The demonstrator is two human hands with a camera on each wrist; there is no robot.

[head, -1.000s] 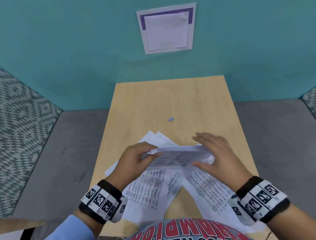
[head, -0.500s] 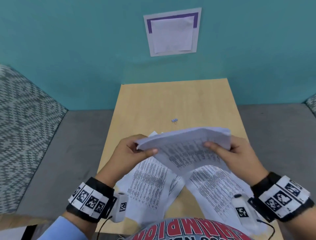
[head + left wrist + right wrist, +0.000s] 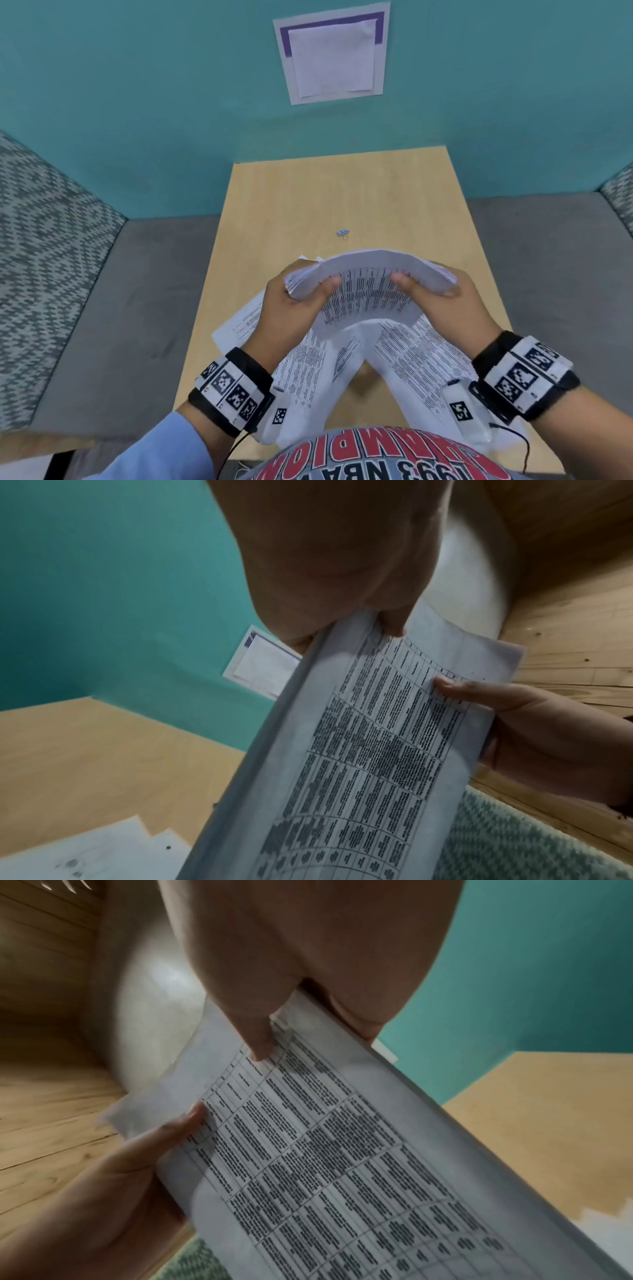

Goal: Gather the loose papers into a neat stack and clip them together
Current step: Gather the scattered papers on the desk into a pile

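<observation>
A bundle of printed papers (image 3: 370,294) is held up above the wooden table (image 3: 291,212), bowed upward in the middle. My left hand (image 3: 301,301) grips its left end with the thumb on the printed face. My right hand (image 3: 435,301) grips the right end the same way. The left wrist view shows the papers (image 3: 369,750) with my left hand (image 3: 346,588) on top and the other thumb at the far end. The right wrist view shows the papers (image 3: 342,1164) under my right hand (image 3: 291,988). More loose sheets (image 3: 308,363) lie spread on the table beneath. A small binder clip (image 3: 343,233) lies farther back.
A teal wall (image 3: 137,102) with a taped paper notice (image 3: 332,56) stands behind the table. Grey bench seating (image 3: 120,308) flanks both sides, with patterned cushions (image 3: 44,240) at the left. My shirt front (image 3: 370,459) covers the near edge.
Both hands have lifted the gathered bundle off the table and raised it, and their grip has shifted to its ends. The bundle now bows upward. The sheets below and the clip stay put.
</observation>
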